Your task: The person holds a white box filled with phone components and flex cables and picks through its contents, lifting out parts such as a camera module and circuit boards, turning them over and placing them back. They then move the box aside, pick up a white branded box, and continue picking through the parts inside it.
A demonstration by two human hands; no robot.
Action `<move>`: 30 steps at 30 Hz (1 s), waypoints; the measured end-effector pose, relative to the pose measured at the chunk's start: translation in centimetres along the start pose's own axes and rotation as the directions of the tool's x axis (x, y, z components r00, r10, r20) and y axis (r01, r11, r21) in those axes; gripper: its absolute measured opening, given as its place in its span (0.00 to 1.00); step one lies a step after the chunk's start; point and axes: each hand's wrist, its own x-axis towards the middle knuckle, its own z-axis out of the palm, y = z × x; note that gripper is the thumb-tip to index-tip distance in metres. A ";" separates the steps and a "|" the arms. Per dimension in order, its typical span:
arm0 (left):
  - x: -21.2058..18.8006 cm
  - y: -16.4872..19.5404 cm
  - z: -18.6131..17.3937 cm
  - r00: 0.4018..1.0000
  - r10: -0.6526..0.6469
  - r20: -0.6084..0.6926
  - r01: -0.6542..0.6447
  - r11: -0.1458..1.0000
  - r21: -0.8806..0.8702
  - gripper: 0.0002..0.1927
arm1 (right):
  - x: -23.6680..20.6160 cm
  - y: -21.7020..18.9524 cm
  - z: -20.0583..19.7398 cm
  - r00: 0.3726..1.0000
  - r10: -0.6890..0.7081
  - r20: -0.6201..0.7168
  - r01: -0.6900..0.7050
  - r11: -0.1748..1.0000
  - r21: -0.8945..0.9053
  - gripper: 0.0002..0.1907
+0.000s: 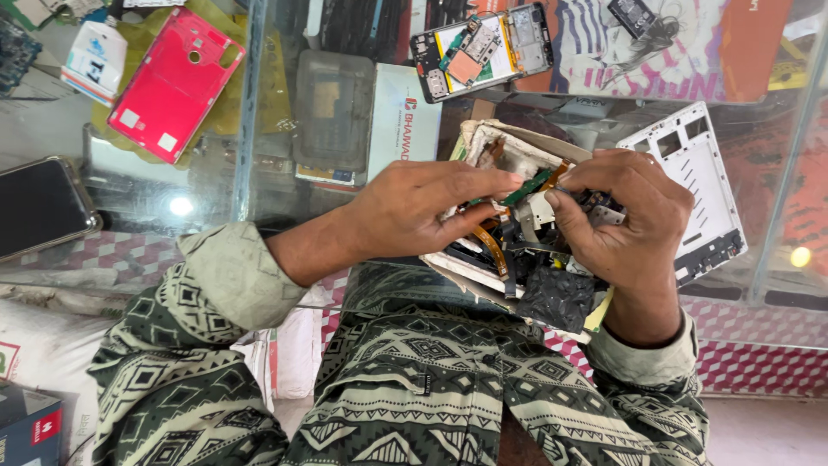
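My left hand pinches a small green circuit strip over a torn cardboard box full of phone parts. My right hand grips a clump of parts from the same box: orange flex cables, small metal pieces and black foil. Both hands meet above the box at the edge of a glass counter. The fingers cover much of what is in the box.
On the glass lie a red phone back cover, a dark phone at the left, an opened phone with its board exposed, a white phone frame and a clear plastic case. A blue box sits bottom left.
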 end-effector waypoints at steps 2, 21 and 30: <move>0.0 0.0 -0.1 0.999 -0.051 -0.017 0.050 0.997 -0.062 0.25 | 0.0 -0.1 -0.2 1.000 0.029 -0.006 -0.029 1.000 0.010 0.10; 1.3 0.5 0.2 0.993 -0.110 0.047 0.099 0.976 0.197 0.16 | 0.3 -0.5 0.3 0.981 0.166 0.099 -0.167 0.986 0.005 0.07; 1.9 1.0 1.1 0.969 -0.227 0.100 0.217 0.971 0.103 0.16 | 0.5 -0.4 0.5 0.995 0.037 0.092 -0.029 0.996 -0.086 0.08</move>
